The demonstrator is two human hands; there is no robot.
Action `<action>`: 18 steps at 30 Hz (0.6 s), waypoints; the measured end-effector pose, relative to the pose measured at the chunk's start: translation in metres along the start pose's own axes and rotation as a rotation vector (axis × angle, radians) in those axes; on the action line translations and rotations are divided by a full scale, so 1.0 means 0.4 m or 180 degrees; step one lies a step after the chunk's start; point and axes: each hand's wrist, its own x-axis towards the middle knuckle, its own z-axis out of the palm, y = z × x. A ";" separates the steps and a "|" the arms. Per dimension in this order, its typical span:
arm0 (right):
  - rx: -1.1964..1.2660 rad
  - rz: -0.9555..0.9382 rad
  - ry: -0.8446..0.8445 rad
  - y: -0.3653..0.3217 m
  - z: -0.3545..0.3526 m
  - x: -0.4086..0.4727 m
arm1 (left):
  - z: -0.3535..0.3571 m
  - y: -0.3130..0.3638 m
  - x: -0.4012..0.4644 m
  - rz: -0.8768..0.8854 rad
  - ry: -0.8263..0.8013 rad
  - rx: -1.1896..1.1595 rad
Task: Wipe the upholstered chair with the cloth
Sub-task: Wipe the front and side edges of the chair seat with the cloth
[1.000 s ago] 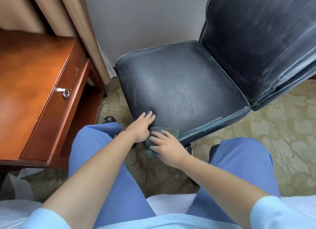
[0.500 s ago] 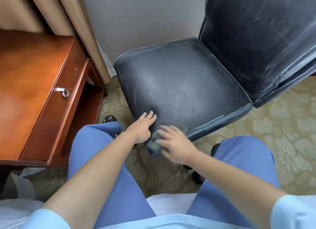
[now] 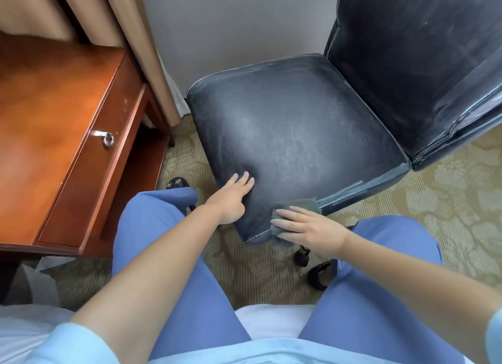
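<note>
Right hand [image 3: 312, 227] presses fuzzy grey cloth [image 3: 296, 204] against worn dark chair [image 3: 298, 130] edge.

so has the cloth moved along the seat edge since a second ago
Yes. The cloth under the right hand has slid right along the seat's front edge, away from the left hand, which stays put.

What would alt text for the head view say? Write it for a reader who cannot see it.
Seen from above, a right hand presses a grey cloth flat against the front edge of a dark chair seat, while the left hand rests flat on the seat's corner. A wooden desk stands to the left on patterned carpet.
</note>
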 end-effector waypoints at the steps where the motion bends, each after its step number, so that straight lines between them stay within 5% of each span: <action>1: -0.0014 0.0000 -0.0047 -0.024 0.007 0.022 | 0.003 0.000 0.002 -0.0001 0.0003 0.0005; 9: -0.0454 -0.0597 -0.0512 -0.141 0.084 0.261 | -0.012 -0.006 0.010 -0.0049 0.0077 0.0215; 14: 0.0103 -0.0697 -0.0113 -0.007 0.006 0.146 | -0.034 -0.019 0.009 -0.0053 -0.0065 0.0190; 18: -0.0232 -0.0624 -0.0237 0.077 -0.014 0.041 | -0.025 -0.011 0.006 -0.0044 -0.0100 0.0092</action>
